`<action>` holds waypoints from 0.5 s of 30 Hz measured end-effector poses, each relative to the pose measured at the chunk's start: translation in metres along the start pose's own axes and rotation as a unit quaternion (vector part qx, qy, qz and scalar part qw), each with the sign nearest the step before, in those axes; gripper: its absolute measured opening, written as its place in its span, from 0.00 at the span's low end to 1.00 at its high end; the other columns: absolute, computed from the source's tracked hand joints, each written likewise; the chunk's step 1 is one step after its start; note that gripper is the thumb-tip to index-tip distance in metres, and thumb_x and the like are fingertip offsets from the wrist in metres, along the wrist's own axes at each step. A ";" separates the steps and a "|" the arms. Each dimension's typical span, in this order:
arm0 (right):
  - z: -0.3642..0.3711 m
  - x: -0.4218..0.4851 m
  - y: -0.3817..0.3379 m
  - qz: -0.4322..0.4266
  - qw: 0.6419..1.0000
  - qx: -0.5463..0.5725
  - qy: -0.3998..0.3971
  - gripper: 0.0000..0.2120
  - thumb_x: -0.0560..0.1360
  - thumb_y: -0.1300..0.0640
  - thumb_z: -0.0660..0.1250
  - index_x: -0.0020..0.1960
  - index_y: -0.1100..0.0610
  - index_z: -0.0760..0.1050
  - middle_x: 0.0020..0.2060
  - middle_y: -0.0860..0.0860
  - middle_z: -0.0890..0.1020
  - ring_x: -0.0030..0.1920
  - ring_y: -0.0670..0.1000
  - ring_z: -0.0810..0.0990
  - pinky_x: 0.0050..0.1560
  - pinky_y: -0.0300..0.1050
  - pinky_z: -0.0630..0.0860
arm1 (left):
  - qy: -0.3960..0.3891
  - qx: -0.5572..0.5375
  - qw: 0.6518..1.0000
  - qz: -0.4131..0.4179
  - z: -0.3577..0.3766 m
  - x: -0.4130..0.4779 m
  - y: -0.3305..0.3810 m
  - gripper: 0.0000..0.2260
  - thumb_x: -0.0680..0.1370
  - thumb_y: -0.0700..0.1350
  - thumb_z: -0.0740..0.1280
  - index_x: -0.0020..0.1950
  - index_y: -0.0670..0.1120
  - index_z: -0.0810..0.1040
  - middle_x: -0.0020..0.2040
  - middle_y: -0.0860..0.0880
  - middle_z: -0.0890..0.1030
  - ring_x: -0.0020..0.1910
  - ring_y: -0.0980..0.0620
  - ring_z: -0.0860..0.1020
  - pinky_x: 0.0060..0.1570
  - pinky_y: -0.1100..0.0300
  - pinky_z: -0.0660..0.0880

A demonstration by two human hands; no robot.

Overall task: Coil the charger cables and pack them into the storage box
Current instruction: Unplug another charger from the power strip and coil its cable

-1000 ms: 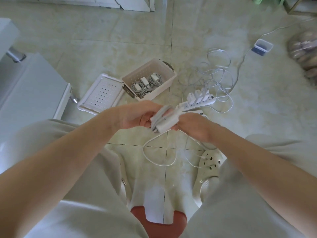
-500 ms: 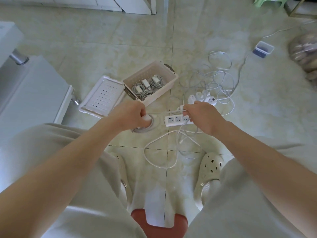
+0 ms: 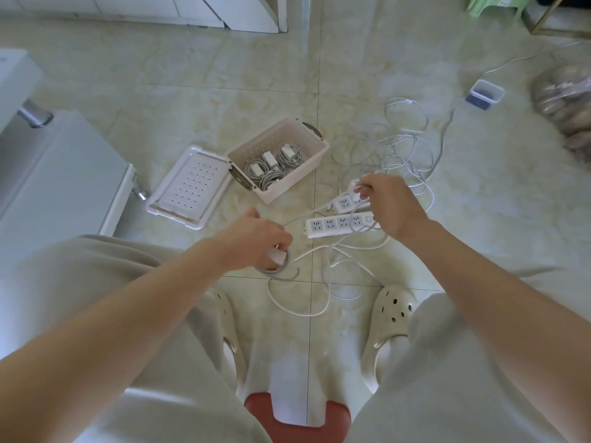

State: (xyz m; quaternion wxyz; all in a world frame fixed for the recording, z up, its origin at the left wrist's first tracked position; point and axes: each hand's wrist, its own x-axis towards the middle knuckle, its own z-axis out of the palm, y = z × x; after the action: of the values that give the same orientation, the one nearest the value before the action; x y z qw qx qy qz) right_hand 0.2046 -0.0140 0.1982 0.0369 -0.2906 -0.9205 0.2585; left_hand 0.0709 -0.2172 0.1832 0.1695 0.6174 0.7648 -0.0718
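Note:
My left hand (image 3: 256,241) grips a white charger with its grey coiled cable (image 3: 277,263), low over the floor tiles. My right hand (image 3: 388,203) pinches a white charger plug (image 3: 357,194) seated in the far power strip (image 3: 344,203). A second white power strip (image 3: 335,224) lies just in front of it. The beige storage box (image 3: 315,154) stands open behind, holding several coiled chargers (image 3: 271,166). Its perforated lid (image 3: 192,186) lies to its left. Loose white cables (image 3: 403,145) are tangled on the floor beyond my right hand.
A white cable (image 3: 297,310) loops between my two clog shoes (image 3: 391,318). A small blue-and-white container (image 3: 484,94) sits far right, with a plastic bag (image 3: 566,100) beside it. White furniture (image 3: 57,174) stands at the left. A red stool (image 3: 297,420) is under me.
My hands have parted. The left one lowered the coiled charger toward the floor; the right one reached forward from the near power strip to a plug in the far strip.

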 end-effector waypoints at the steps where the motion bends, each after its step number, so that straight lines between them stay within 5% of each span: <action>1: -0.001 0.000 -0.003 -0.003 1.000 0.010 0.001 0.17 0.74 0.72 0.54 0.52 0.61 0.78 0.42 0.50 0.77 0.37 0.44 0.72 0.40 0.37 0.70 | 0.010 0.018 1.000 -0.006 0.004 0.001 0.002 0.07 0.73 0.44 0.64 0.45 0.52 0.67 0.42 0.56 0.72 0.39 0.52 0.70 0.54 0.59 0.59; 3: 0.000 -0.003 -0.010 -0.020 1.000 0.013 -0.001 0.16 0.75 0.72 0.55 0.52 0.61 0.78 0.40 0.49 0.77 0.35 0.41 0.71 0.34 0.31 0.64 | 0.047 -0.008 0.997 -0.063 0.006 0.005 0.003 0.06 0.74 0.47 0.64 0.44 0.51 0.67 0.44 0.53 0.76 0.42 0.50 0.73 0.54 0.59 0.61; 9: 0.007 -0.013 -0.017 -0.052 0.998 -0.026 -0.022 0.14 0.73 0.71 0.55 0.46 0.55 0.73 0.40 0.47 0.73 0.43 0.50 0.73 0.33 0.38 0.62 | 0.107 -0.197 0.948 -0.224 -0.001 0.010 -0.008 0.08 0.73 0.49 0.66 0.42 0.45 0.72 0.39 0.46 0.77 0.40 0.46 0.75 0.39 0.56 0.68; 12: 0.012 -0.028 -0.026 -0.086 0.992 -0.071 -0.060 0.16 0.73 0.71 0.55 0.54 0.57 0.74 0.46 0.51 0.77 0.50 0.54 0.75 0.41 0.43 0.66 | 0.183 -0.314 0.885 -0.291 0.000 0.015 -0.013 0.12 0.73 0.50 0.63 0.34 0.42 0.73 0.31 0.45 0.71 0.32 0.49 0.69 0.34 0.55 0.68; 15: 0.034 -0.054 -0.044 -0.120 0.981 0.009 -0.152 0.18 0.74 0.69 0.56 0.61 0.55 0.70 0.49 0.52 0.78 0.49 0.53 0.77 0.51 0.47 0.74 | 0.221 -0.482 0.779 -0.336 -0.006 0.021 -0.015 0.15 0.77 0.48 0.65 0.32 0.44 0.69 0.32 0.45 0.69 0.34 0.50 0.70 0.39 0.58 0.73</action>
State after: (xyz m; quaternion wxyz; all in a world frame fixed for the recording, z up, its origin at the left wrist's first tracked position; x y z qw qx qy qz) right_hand 0.2193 -0.0907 0.1953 -0.0702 -0.1354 -0.9411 0.3017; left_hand 0.0519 -0.1989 0.1801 0.2358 0.1580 0.8750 0.3922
